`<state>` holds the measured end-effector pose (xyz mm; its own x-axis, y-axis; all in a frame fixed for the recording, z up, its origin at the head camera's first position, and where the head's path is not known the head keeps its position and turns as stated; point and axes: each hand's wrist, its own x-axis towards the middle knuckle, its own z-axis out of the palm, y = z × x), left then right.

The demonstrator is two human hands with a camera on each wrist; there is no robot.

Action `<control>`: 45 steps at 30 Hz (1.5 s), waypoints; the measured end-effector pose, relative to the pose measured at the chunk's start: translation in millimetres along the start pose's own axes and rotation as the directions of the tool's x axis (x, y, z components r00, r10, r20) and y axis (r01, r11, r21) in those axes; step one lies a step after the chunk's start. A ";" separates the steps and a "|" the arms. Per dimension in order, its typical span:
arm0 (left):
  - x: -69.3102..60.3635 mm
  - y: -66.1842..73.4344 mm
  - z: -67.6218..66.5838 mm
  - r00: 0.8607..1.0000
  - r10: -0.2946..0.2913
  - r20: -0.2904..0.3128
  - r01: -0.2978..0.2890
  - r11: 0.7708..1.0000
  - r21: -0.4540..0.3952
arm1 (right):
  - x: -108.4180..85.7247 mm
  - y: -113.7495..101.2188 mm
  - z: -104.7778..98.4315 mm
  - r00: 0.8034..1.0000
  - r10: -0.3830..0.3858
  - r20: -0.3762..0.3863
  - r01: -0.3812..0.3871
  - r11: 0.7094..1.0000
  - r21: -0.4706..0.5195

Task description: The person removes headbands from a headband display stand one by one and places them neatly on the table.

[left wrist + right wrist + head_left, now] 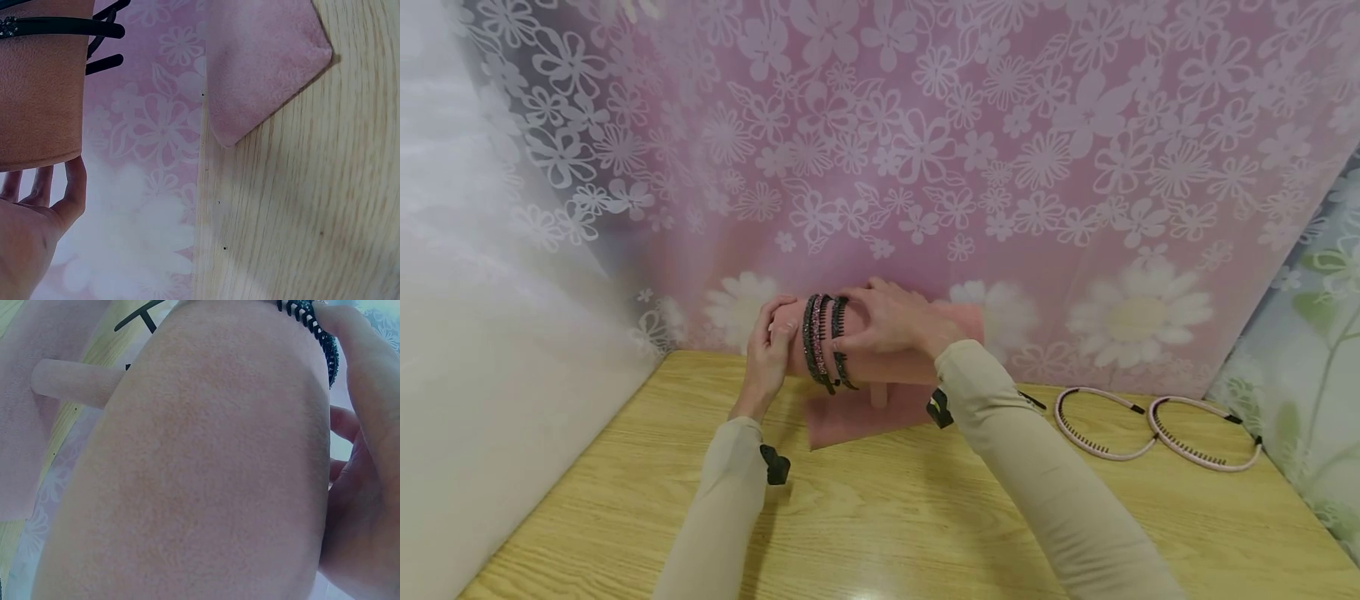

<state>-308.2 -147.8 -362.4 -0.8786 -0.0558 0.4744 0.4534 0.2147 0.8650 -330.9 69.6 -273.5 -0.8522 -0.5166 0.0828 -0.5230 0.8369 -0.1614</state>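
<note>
A pink plush display roll stands on a short post over a flat pink base. Around its left part sit a black glittery headband and a pink glittery headband, side by side. Slightly right of them is a dark toothed headband, pinched at its upper part by my right hand, which lies over the roll. My left hand holds the roll's left end, thumb in front; in the left wrist view its fingers touch the end's rim. The right fingertips are partly hidden behind the roll.
Two light pink toothed headbands lie overlapping on the wooden table at the right. A dark tip of another thing shows beside my right sleeve. A floral curtain hangs close behind the stand.
</note>
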 end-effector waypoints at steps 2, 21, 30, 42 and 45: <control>-0.3 -0.3 -0.3 1.000 0.001 0.005 -0.001 1.000 -0.008 | -0.5 -0.6 -0.8 1.000 0.002 0.004 -0.002 1.000 -0.003; -2.0 2.4 -0.8 1.000 0.006 0.000 -0.006 1.000 0.019 | -6.8 0.3 -4.9 1.000 0.009 0.026 -0.010 1.000 0.029; -1.1 1.9 0.0 1.000 -0.006 -0.005 0.006 1.000 0.021 | -10.8 5.7 -8.0 1.000 -0.004 0.031 0.004 1.000 0.029; -0.2 -0.4 0.0 1.000 -0.030 -0.002 0.030 1.000 0.002 | -20.3 12.9 -11.7 0.999 0.008 0.046 -0.009 1.000 0.028; -0.3 -0.3 -0.1 0.999 -0.036 0.002 0.036 0.999 -0.002 | -23.1 14.9 -12.2 0.999 0.006 0.045 -0.007 1.000 0.027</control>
<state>-308.1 -148.0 -362.8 -0.8947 -0.0611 0.4424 0.4217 0.2102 0.8820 -319.1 96.1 -265.9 -0.8539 -0.5191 0.0372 -0.5161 0.8355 -0.1885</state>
